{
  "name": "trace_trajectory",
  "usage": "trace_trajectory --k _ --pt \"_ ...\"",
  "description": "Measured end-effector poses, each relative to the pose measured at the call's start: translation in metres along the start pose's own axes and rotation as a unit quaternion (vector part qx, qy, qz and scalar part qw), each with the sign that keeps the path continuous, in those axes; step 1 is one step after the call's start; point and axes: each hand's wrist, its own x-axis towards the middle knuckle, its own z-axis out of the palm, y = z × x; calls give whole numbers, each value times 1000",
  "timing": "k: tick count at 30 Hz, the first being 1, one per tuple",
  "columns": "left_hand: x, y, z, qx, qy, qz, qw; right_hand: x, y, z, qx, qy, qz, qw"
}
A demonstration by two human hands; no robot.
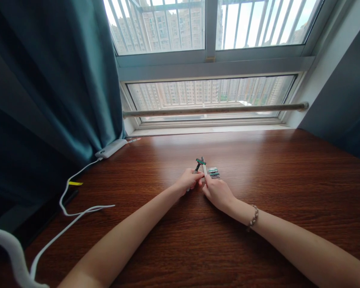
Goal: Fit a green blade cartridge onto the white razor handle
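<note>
My left hand (pixel 191 180) is closed around the handle of a razor (pixel 200 161), whose green-and-black head points up and away from me. In my right hand (pixel 217 193) is a slim pale stick-like tool (pixel 204 168) with a narrow dark end, maybe a small brush. Its dark end lies against or right beside the razor head; I cannot tell if they touch. Just beyond my right hand, several green-and-silver razor cartridges (pixel 213 173) lie on the table, partly hidden by the fingers. A braided bracelet (pixel 253 218) circles my right wrist.
The brown wooden table (pixel 288 180) reaches back to a window with a horizontal rail (pixel 216 110). At the left a white power strip (pixel 111 149) lies by the blue curtain (pixel 87 80). Its white cable (pixel 63 202), with a yellow tag (pixel 75 183), loops across the left side.
</note>
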Motion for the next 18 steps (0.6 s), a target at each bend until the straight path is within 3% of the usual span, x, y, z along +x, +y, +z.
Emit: trace_trajectory --k 5,13,18 --pt "0 2 1 4 6 -12 1000 2 0 -1 -26 -5 10 1000" --pt "-5 10 -1 21 -43 -21 999 4 3 -2 -58 -6 24 998" --pt "-6 12 0 31 -45 -29 998 6 7 -1 -67 -1 40 997"
